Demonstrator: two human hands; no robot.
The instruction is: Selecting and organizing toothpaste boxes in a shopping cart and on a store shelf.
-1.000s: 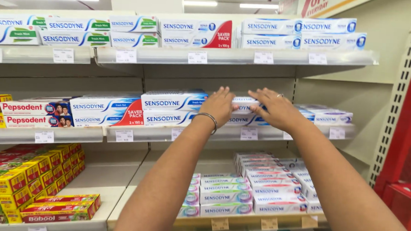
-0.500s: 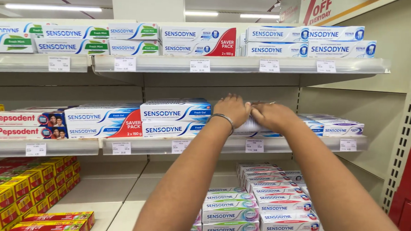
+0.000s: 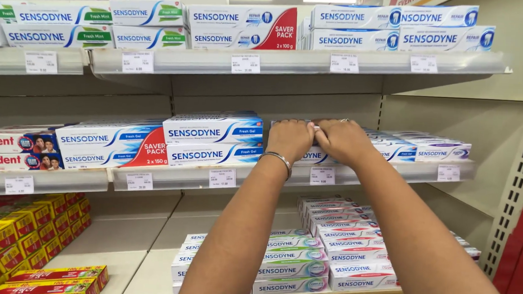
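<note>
Both my hands rest side by side on the middle shelf (image 3: pixel 389 173). My left hand (image 3: pixel 290 139), a metal bangle on its wrist, and my right hand (image 3: pixel 345 139), a ring on one finger, curl over the top of a white and blue toothpaste box (image 3: pixel 318 157). The fingers touch each other in the middle. The hands hide most of that box. A stack of two white and blue toothpaste boxes (image 3: pixel 213 140) lies just to the left. More flat boxes (image 3: pixel 426 149) lie to the right.
The top shelf (image 3: pixel 300 63) carries more toothpaste boxes. The bottom shelf holds stacked white boxes (image 3: pixel 339 250) and, at the left, yellow and red boxes (image 3: pixel 28 237). Price tags line the shelf edges. A red fixture (image 3: pixel 521 258) stands at the right.
My two hands have drawn together on the box until their fingers touch. The view has moved closer to the middle shelf.
</note>
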